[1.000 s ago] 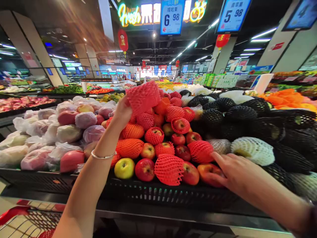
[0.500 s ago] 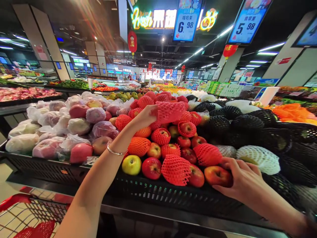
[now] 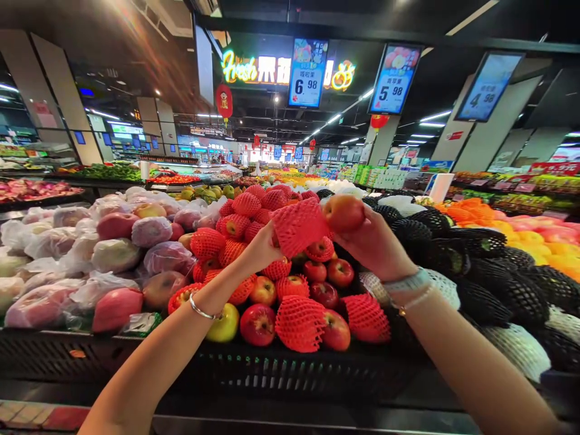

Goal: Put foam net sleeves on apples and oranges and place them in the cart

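Both my hands are raised over a heap of apples on a black display crate (image 3: pixel 281 371). My left hand (image 3: pixel 259 248) pinches an empty red foam net sleeve (image 3: pixel 298 227) by its edge. My right hand (image 3: pixel 371 244) grips a bare red apple (image 3: pixel 344 212) and holds it right against the net's open end. Below lie more red apples (image 3: pixel 258 323), some in red or orange nets (image 3: pixel 299 323), and one yellow-green apple (image 3: pixel 225 324).
Apples wrapped in clear plastic bags (image 3: pixel 113 254) are piled to the left. Fruit in black nets (image 3: pixel 471 266) and white nets (image 3: pixel 521 350) fills the right side. Price signs (image 3: pixel 307 72) hang overhead. Orange fruit (image 3: pixel 521 229) lies far right.
My right hand picked the red apple off the front of the heap and lifted it up to the net. My left hand lowered the net towards it. The view tilted up, and the red cart went out of sight.
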